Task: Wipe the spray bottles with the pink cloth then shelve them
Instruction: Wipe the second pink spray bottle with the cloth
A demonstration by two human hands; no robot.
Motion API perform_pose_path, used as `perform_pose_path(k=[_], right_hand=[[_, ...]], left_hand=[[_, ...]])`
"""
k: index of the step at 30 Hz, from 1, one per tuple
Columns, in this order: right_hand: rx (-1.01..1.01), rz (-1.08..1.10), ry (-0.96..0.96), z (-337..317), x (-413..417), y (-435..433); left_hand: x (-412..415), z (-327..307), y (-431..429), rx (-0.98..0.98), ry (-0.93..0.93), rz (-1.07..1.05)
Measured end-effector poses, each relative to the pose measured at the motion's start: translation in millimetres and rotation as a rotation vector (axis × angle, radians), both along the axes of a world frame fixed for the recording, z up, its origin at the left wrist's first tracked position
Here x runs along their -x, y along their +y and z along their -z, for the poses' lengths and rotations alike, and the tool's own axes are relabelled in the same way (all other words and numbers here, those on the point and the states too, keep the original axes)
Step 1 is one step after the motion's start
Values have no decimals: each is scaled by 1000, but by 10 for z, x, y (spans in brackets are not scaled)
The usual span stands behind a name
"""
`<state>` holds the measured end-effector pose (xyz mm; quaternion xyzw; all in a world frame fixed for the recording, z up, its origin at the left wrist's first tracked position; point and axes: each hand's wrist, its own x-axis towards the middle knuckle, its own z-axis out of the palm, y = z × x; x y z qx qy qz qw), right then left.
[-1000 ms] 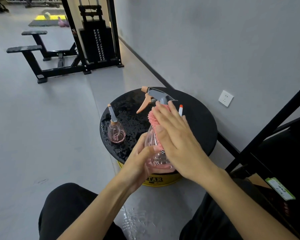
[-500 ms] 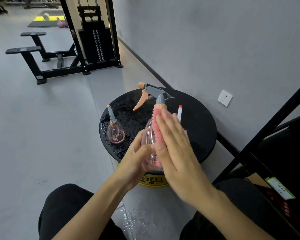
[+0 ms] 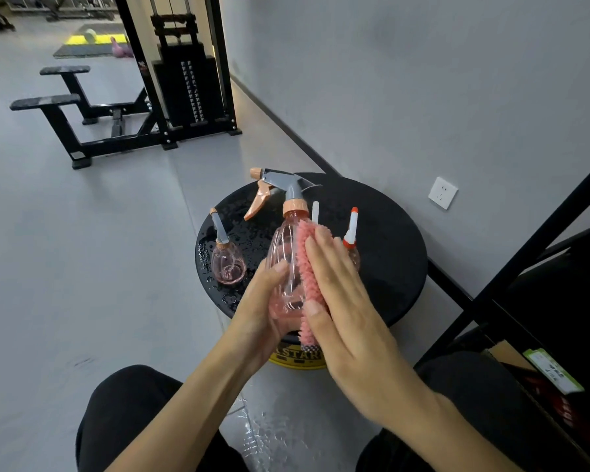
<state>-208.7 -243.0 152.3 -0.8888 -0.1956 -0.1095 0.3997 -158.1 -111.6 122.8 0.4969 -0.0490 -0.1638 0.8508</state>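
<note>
My left hand grips the lower body of a clear pink spray bottle with a grey and orange trigger head, held upright above a round black stool top. My right hand lies flat along the bottle's right side and presses the fuzzy pink cloth against it. A small round pink bottle with a grey nozzle stands on the wet left part of the stool. Behind my right hand, an orange-tipped white nozzle of another bottle sticks up; its body is mostly hidden.
A black shelf frame rises at the right, with a cardboard box low inside it. The stool's yellow base stands on a wet grey floor between my knees. A black weight machine stands far behind by the wall.
My right hand has slid the cloth down from the bottle's neck to lie flat along its side. The bottle now stands more upright and its trigger head is uncovered.
</note>
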Motion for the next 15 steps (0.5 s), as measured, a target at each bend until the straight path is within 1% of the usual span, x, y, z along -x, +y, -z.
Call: perform_pose_path(k=[3,8,11,15], right_hand=[[-1,18,6,-15,-16,8],[-29,46,48,-163,-318,-53],[8,34,4,-173,-318,-30],[95,18,-45,-67,-64,14]], left_hand=[[20,17,-7,-8,4,50],[81,-17,-66,12,-18,137],[80,-32,-64,12,1,123],[47,-3,-8,52,-8,83]])
